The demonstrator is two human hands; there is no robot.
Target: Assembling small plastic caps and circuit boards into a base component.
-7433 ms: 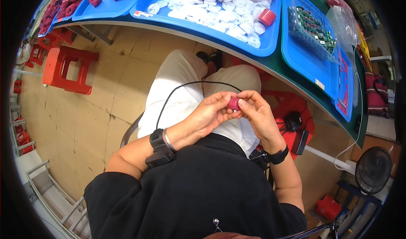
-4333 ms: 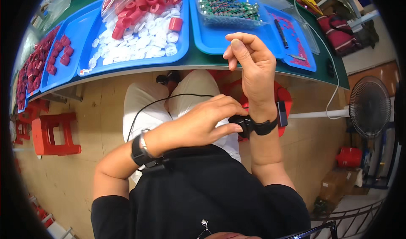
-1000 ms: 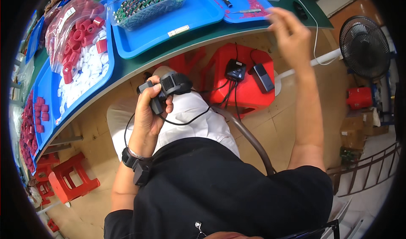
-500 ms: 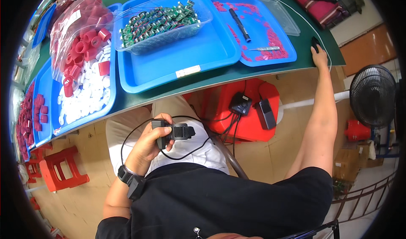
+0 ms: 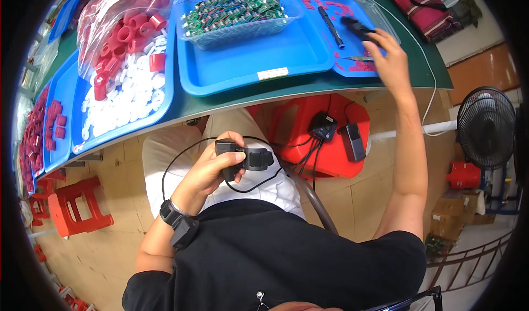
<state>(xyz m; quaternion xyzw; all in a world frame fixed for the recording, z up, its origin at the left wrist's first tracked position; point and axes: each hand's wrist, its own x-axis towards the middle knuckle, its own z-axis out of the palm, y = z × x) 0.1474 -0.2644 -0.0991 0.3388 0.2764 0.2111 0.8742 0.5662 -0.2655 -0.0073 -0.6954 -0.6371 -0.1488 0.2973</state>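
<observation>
Over my lap, my left hand point(image 5: 217, 165) is closed around a black strapped device point(image 5: 257, 159), with its thumb on the boxy end. A similar black wrist unit point(image 5: 179, 224) is strapped to my left wrist. My right hand point(image 5: 391, 60) reaches over the right-hand blue tray point(image 5: 352, 71), its fingers on a small black object point(image 5: 357, 28) that is blurred, so its kind is unclear. Under that object the tray holds small pink pieces point(image 5: 325, 5), a black pen point(image 5: 330, 27) and tweezers point(image 5: 355, 58).
A middle blue tray point(image 5: 237, 74) bears a clear tub point(image 5: 220, 40) of green circuit boards. Red caps point(image 5: 125, 34) and white parts point(image 5: 124, 104) fill the left tray. Below the table, a red stool point(image 5: 344, 151) carries black boxes with cables. A fan point(image 5: 486, 126) stands right.
My right hand has come left from the table's right end with the black object, to above the right tray. My left hand still holds the strapped device. The whole view has shifted slightly.
</observation>
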